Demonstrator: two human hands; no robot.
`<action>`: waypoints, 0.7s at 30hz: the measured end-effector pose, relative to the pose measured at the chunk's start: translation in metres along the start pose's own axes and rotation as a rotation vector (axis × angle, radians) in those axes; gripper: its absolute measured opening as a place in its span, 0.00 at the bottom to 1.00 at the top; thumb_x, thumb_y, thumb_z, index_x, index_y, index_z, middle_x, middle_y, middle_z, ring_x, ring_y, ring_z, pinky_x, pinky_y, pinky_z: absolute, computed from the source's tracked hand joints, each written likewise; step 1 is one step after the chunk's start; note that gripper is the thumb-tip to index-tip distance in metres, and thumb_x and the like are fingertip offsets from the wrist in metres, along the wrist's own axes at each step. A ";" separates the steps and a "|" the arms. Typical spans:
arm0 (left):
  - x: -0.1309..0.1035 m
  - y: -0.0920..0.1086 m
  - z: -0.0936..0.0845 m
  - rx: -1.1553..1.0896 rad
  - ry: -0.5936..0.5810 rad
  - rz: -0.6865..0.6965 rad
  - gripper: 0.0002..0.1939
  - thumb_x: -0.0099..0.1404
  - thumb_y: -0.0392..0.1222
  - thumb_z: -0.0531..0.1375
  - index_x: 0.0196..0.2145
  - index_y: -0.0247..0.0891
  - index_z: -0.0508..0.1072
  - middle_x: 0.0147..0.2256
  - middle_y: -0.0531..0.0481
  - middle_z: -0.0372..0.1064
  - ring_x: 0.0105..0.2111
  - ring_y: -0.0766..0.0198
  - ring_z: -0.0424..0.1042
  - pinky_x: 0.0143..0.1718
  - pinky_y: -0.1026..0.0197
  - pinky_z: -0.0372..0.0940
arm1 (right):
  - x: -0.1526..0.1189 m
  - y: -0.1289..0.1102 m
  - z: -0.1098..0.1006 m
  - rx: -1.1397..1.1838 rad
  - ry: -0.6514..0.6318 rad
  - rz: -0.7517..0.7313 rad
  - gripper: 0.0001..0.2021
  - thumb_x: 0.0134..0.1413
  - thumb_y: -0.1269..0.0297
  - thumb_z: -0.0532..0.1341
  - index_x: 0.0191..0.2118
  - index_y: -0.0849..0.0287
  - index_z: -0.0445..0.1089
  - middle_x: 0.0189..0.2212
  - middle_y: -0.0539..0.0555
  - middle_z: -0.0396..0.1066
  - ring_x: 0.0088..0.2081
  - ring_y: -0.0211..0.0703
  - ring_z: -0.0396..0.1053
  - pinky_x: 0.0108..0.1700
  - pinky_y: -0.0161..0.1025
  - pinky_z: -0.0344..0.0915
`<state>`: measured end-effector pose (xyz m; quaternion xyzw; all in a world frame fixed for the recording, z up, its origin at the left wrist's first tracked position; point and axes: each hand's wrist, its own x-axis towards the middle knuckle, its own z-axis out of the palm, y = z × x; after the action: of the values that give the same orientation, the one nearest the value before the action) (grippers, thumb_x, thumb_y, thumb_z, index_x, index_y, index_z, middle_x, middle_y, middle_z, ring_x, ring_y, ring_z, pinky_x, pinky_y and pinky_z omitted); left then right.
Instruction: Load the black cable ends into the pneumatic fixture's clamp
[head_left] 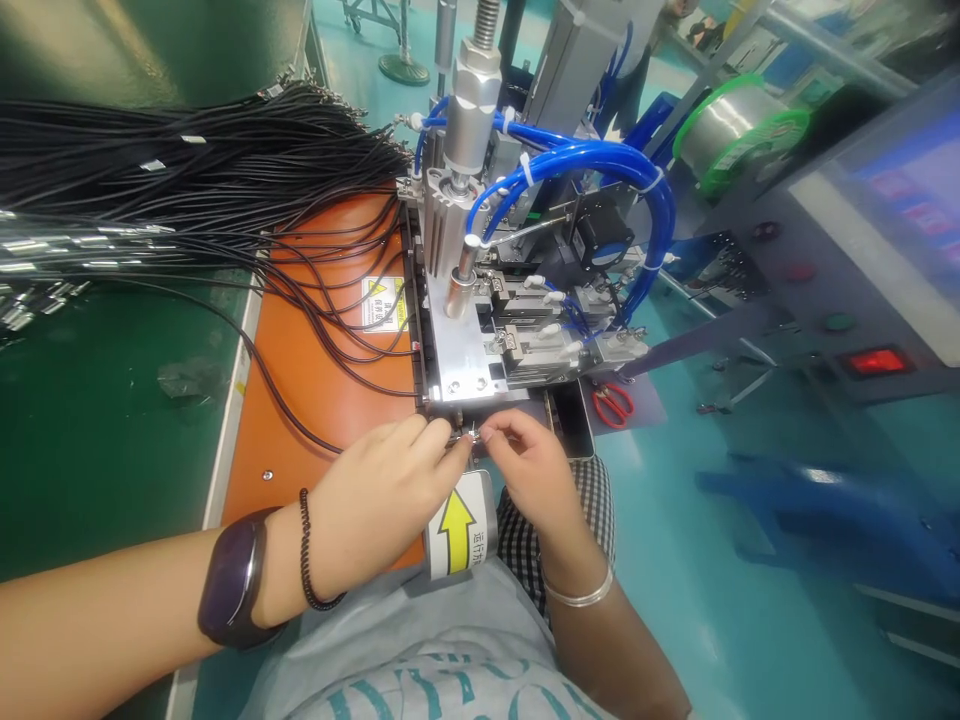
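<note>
Fingertips of both your hands meet at the front edge of the machine's metal fixture (466,372); your left hand (375,490) and right hand (529,465) each pinch an end of a small metal connector (468,436), which looks joined to a thin black cable (300,425), though it is too small to be sure; the piece sits just below the fixture, above the yellow arrow label (457,525); I judge you are seating the connector; next calls for a steady, level push into the slot, fingers clear of the pneumatic cylinder (469,130); the cable bundle (187,170) lies well apart on the orange mat (330,400)
</note>
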<state>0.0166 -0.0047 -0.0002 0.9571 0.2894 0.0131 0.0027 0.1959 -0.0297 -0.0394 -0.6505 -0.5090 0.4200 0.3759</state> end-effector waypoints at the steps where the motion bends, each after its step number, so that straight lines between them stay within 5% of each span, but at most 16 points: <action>1: 0.000 0.000 -0.001 -0.002 -0.003 0.000 0.24 0.56 0.29 0.52 0.51 0.32 0.67 0.31 0.46 0.61 0.29 0.57 0.63 0.27 0.56 0.63 | 0.000 -0.001 0.001 -0.024 0.013 -0.005 0.07 0.54 0.63 0.57 0.30 0.59 0.69 0.27 0.50 0.68 0.29 0.38 0.64 0.31 0.34 0.61; 7: 0.000 0.000 -0.001 0.009 -0.014 -0.013 0.23 0.56 0.28 0.52 0.50 0.35 0.67 0.32 0.46 0.61 0.30 0.58 0.63 0.28 0.56 0.63 | 0.000 -0.002 0.002 -0.062 0.028 0.000 0.06 0.53 0.65 0.57 0.29 0.59 0.68 0.27 0.50 0.68 0.29 0.38 0.63 0.31 0.35 0.60; 21: 0.008 0.001 -0.007 -0.002 -0.080 0.007 0.27 0.53 0.34 0.58 0.52 0.36 0.65 0.36 0.46 0.63 0.33 0.54 0.63 0.31 0.52 0.63 | 0.009 0.021 0.009 0.368 -0.088 0.136 0.04 0.49 0.66 0.59 0.27 0.60 0.66 0.20 0.45 0.59 0.23 0.33 0.54 0.24 0.31 0.51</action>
<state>0.0240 -0.0009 0.0065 0.9579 0.2855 -0.0250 0.0152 0.1963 -0.0243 -0.0639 -0.5849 -0.3944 0.5583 0.4367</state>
